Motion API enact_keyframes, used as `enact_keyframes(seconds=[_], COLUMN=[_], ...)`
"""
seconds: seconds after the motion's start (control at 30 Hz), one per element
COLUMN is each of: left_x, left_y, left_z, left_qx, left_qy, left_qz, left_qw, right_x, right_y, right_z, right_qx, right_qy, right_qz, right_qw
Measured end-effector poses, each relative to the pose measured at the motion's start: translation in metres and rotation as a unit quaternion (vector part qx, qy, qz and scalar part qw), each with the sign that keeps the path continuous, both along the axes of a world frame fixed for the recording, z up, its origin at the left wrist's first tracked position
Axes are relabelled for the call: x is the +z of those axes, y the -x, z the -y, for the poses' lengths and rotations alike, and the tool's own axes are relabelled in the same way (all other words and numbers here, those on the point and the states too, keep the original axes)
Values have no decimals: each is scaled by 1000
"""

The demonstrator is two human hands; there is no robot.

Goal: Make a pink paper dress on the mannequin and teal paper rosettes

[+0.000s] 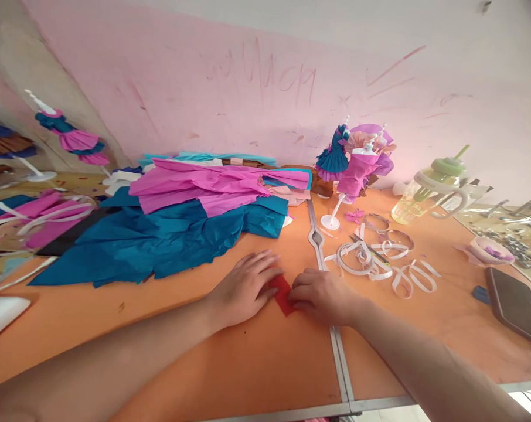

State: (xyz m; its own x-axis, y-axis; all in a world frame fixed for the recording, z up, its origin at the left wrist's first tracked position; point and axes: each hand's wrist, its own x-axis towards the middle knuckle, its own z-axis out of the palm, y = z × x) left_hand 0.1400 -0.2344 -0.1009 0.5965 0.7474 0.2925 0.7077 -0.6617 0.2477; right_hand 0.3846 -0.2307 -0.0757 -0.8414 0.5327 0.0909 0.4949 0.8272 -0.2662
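A small, flat red piece (283,296), paper or cloth, lies on the orange table between my two hands. My left hand (247,287) rests at its left side, fingers stretched forward and fairly flat, with the thumb against the red piece. At the right edge, my right hand (322,296) has its fingers curled down onto the red piece, and their tips are partly hidden. Beyond my left hand spreads crumpled teal crepe-like material (173,237), with pink sheets (213,183) lying over it.
White ribbon loops (412,278) and tape rolls (354,258) lie to the right, near a dressed miniature mannequin (357,173). Farther right are a lidded drink cup (428,190), a small bowl (492,251) and a phone (520,305). A metal-edged seam (341,363) crosses the table.
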Motion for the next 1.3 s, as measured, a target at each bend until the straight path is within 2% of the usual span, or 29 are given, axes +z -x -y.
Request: enact_keyframes(seconds=[0.13,0.2,0.27,0.33,0.43,0.63,0.77,1.0,1.17,1.3], left_x=[12,19,23,22,16,17,18,8,9,9], left_y=[4,4,2,-2,-8,-13,-14,-19,-19,-18], left_z=[-1,4,12,20,26,27,30,27,26,26], left_qx=[75,57,0,-48,-69,-53,-26,-17,-4,8], left_qy=[-70,-54,-12,17,37,65,68,66,96,77], left_qz=[58,95,102,75,31,32,52,32,48,62], left_qw=[993,992,995,996,996,996,996,997,994,995], right_x=[2,4,6,9,10,1,2,3,1,-1], right_y=[4,5,5,6,7,12,16,17,19,22], right_z=[4,5,7,9,12,16,17,18,21,23], right_qx=[-8,-13,-16,-19,-34,-96,-137,-133,-155,-171], right_qy=[-2,-2,-2,-5,-14,-4,22,13,-14,-14], right_qz=[23,27,29,37,56,50,43,58,74,68], right_qw=[1000,1000,999,999,998,994,989,989,985,983])
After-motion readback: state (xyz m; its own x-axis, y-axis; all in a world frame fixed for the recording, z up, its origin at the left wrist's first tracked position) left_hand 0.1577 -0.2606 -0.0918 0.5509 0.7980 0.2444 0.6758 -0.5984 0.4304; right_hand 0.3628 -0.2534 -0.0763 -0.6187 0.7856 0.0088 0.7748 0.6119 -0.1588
